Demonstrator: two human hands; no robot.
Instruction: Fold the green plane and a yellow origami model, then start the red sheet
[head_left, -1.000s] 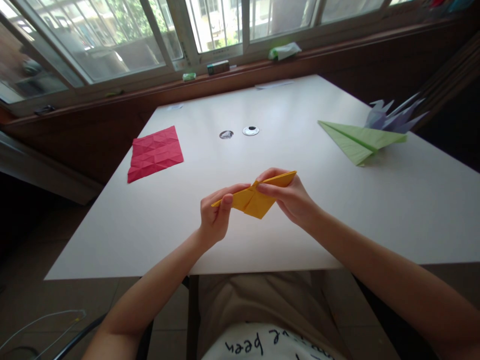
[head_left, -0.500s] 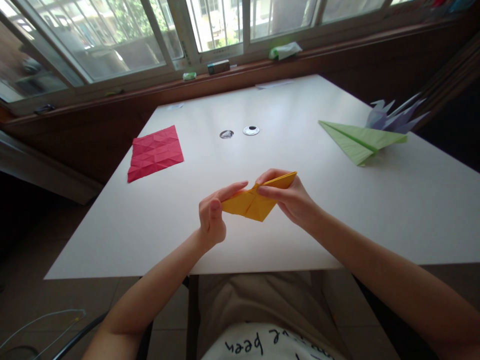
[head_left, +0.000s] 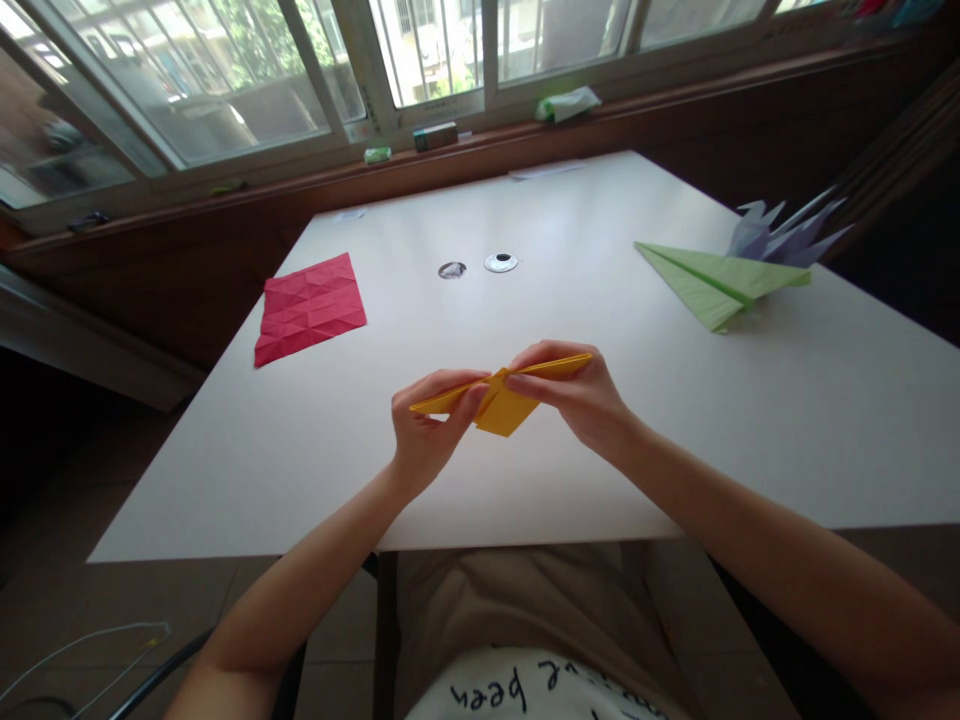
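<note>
A folded sheet of yellow origami paper [head_left: 510,411] is held up over the near half of the white table [head_left: 300,480]. My left hand [head_left: 429,425] pinches its left wing between thumb and fingers, close to the middle fold. On the other side, my right hand [head_left: 577,395] pinches the right wing, thumb on the near face and fingers behind. Both wings stick out sideways as narrow layered strips, and a flap hangs down between the hands. The fingers hide part of the folds.
A creased red paper square [head_left: 311,308] lies at the left. Two round discs [head_left: 501,263] sit past my hands. A green paper plane [head_left: 716,283] and a purple folded paper piece [head_left: 780,232] are at the right. Small items, including a box [head_left: 436,136], line the window ledge.
My left hand's fingers and thumb have closed on the paper's left wing, where the thumb stood apart before. That side is now a narrow strip; the right hand keeps its grip.
</note>
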